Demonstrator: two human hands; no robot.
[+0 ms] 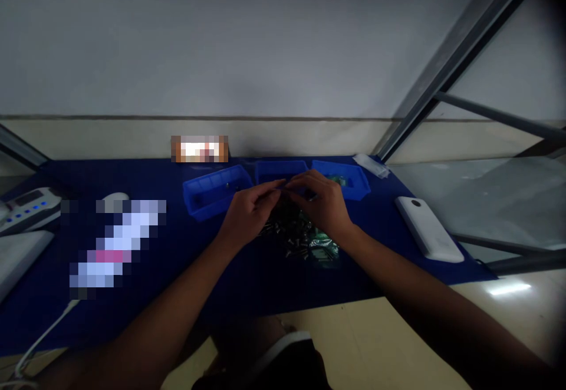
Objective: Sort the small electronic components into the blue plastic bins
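Note:
My left hand (247, 210) and my right hand (325, 204) meet above the middle of the blue table, fingertips pinched close together. Whatever sits between the fingers is too small and dark to make out. Below them lies a pile of dark metal screws (295, 238). A small clear bag with a green tint (323, 251) rests at the pile's right edge. Behind the hands are three blue bins: a left bin (198, 197) with a few small pieces, a middle bin (282, 167) partly hidden by my hands, and a right bin (360, 189) holding greenish packets.
A white oblong device (428, 230) lies at the right edge of the blue table (177, 284). Clear plastic packaging (371, 166) is at the back right. On the left are a blurred-out phone-like object (117, 245) with a white cable (44, 331), and a power strip (33, 210).

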